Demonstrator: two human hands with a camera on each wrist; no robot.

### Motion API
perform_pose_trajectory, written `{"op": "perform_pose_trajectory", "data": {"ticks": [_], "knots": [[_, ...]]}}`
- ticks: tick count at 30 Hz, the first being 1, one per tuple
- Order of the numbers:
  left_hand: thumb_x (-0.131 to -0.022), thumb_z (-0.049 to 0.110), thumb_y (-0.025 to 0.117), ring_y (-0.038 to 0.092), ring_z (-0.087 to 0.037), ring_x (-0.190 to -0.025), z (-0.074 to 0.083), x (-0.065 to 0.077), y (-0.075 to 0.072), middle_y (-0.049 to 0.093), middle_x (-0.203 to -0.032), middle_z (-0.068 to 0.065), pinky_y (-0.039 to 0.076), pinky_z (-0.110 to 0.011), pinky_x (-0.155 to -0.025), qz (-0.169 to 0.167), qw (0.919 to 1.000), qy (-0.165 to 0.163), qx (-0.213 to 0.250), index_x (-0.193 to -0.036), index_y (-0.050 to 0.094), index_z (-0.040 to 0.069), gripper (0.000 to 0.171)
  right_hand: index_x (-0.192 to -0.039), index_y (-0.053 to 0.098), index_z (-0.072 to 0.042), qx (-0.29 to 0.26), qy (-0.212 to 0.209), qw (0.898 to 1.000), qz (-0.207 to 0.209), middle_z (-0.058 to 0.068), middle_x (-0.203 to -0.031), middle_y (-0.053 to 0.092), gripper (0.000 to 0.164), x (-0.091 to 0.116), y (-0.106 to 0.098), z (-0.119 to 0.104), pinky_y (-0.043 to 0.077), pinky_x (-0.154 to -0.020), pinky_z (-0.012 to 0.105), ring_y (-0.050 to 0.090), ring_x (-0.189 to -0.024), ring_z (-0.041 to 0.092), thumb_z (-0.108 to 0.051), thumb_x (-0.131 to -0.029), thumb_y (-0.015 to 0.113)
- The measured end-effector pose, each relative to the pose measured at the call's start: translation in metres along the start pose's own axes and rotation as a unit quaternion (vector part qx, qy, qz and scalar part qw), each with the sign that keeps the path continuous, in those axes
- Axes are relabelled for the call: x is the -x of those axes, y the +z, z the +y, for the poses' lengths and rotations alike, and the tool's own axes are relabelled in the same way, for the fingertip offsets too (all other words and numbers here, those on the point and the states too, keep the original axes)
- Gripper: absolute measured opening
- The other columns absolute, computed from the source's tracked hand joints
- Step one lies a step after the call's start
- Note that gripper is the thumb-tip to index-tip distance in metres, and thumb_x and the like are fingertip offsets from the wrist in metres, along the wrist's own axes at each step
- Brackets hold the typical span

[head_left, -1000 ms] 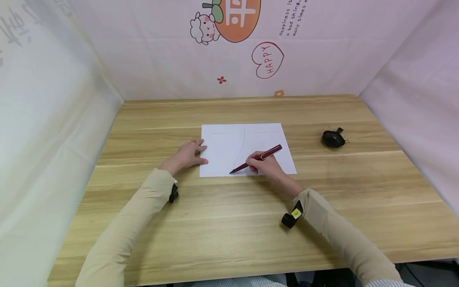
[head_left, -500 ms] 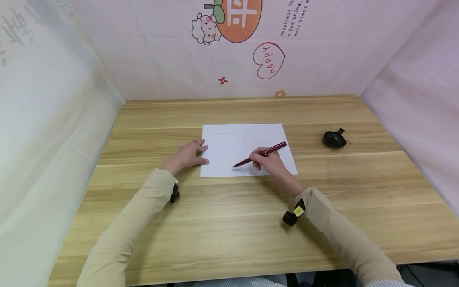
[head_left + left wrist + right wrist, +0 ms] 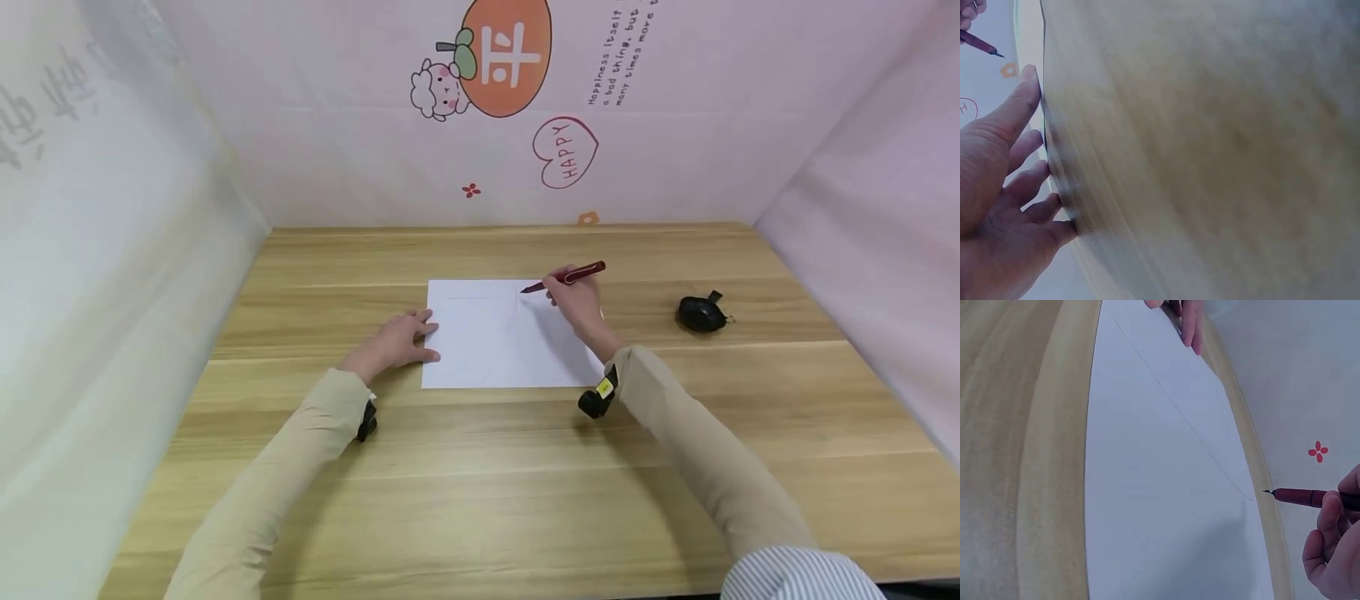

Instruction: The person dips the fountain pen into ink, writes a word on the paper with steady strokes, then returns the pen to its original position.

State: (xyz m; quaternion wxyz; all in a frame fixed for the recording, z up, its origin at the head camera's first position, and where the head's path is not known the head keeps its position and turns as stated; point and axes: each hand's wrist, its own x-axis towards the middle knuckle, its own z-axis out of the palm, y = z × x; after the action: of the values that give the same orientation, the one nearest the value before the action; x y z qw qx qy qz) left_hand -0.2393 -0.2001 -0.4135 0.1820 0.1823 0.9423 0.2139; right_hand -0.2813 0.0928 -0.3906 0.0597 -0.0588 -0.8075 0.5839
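Observation:
A white sheet of paper (image 3: pixel 468 350) lies on the wooden table, bearing thin pen lines. Along its left edge rests my left hand (image 3: pixel 393 342), fingers spread, thumb and fingertips on the margin; the left wrist view shows the same hand (image 3: pixel 1007 169) at the paper's edge. My right hand (image 3: pixel 577 304) pinches a dark red fountain pen (image 3: pixel 587 272) over the upper part of the sheet and hides its top right corner. In the right wrist view the pen's bare nib (image 3: pixel 1269 492) points at the far edge, near the end of a long curved line (image 3: pixel 1175 406).
A small rounded black object (image 3: pixel 701 314) with a short tab sits to the right on the wooden table (image 3: pixel 480 500). White cloth walls (image 3: pixel 337 158) with printed drawings stand behind and at both sides. Each wrist wears a black camera (image 3: pixel 596 402).
My right hand has carried the pen from the sheet's lower edge up to near its top. The left hand stays at the left edge. The head view has tilted up slightly.

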Motion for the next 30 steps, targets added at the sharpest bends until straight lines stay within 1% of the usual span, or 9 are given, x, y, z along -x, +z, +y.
{"op": "perform_pose_trajectory", "data": {"ticks": [5,7,12,18,26,30], "knots": [[-0.087,0.034,0.065,0.015,-0.036,-0.145,0.001,0.001,-0.002,0.022,-0.156,-0.01,0.018,-0.054,-0.116,0.007,1.0,-0.004,0.002,-0.14,0.041,0.008,0.064,-0.089,0.062,-0.004,0.005,-0.006,1.0,-0.001,-0.01,-0.057,0.056,0.011,-0.007,0.005,0.001,0.042,-0.049,0.015,0.054,-0.052,0.007,-0.012,-0.082,0.058],[-0.087,0.034,0.065,0.015,-0.036,-0.145,0.003,0.001,-0.002,0.022,-0.156,-0.01,0.017,-0.055,-0.116,0.005,1.0,-0.003,0.001,-0.14,0.041,0.008,0.064,-0.088,0.062,-0.004,0.006,0.0,1.0,0.002,-0.009,-0.057,0.056,0.011,-0.007,0.005,0.003,0.041,-0.048,0.015,0.053,-0.051,0.006,-0.011,-0.082,0.057],[-0.087,0.035,0.064,0.014,-0.037,-0.145,0.003,0.0,-0.001,0.02,-0.157,-0.01,0.016,-0.057,-0.115,-0.002,1.0,0.001,0.002,-0.14,0.041,0.008,0.063,-0.089,0.062,-0.003,0.01,0.017,1.0,0.001,-0.006,-0.057,0.055,0.012,-0.007,0.003,0.01,0.04,-0.047,0.015,0.052,-0.05,0.006,-0.01,-0.082,0.057],[-0.087,0.035,0.065,0.013,-0.037,-0.145,0.001,-0.001,0.0,0.02,-0.157,-0.009,0.016,-0.056,-0.116,0.0,1.0,-0.007,0.004,-0.14,0.041,0.009,0.064,-0.094,0.062,-0.001,0.022,0.018,1.0,-0.012,-0.008,-0.059,0.056,0.017,-0.007,0.005,0.011,0.042,-0.049,0.016,0.054,-0.052,0.006,-0.013,-0.083,0.057],[-0.087,0.035,0.065,0.014,-0.038,-0.145,0.001,0.0,0.0,0.02,-0.157,-0.008,0.016,-0.056,-0.116,0.002,0.9999,-0.01,0.01,-0.14,0.041,0.009,0.064,-0.094,0.062,-0.003,0.032,0.03,0.999,-0.011,-0.007,-0.06,0.056,0.016,-0.007,0.007,0.014,0.039,-0.049,0.016,0.053,-0.052,0.005,-0.015,-0.084,0.057],[-0.086,0.035,0.065,0.014,-0.038,-0.145,0.001,0.0,0.0,0.02,-0.157,-0.008,0.016,-0.055,-0.116,0.001,0.9999,-0.013,0.01,-0.14,0.041,0.009,0.064,-0.092,0.062,-0.003,0.025,0.037,0.999,-0.01,-0.006,-0.059,0.056,0.015,-0.005,0.005,0.015,0.038,-0.048,0.016,0.052,-0.051,0.005,-0.014,-0.082,0.057]]}}
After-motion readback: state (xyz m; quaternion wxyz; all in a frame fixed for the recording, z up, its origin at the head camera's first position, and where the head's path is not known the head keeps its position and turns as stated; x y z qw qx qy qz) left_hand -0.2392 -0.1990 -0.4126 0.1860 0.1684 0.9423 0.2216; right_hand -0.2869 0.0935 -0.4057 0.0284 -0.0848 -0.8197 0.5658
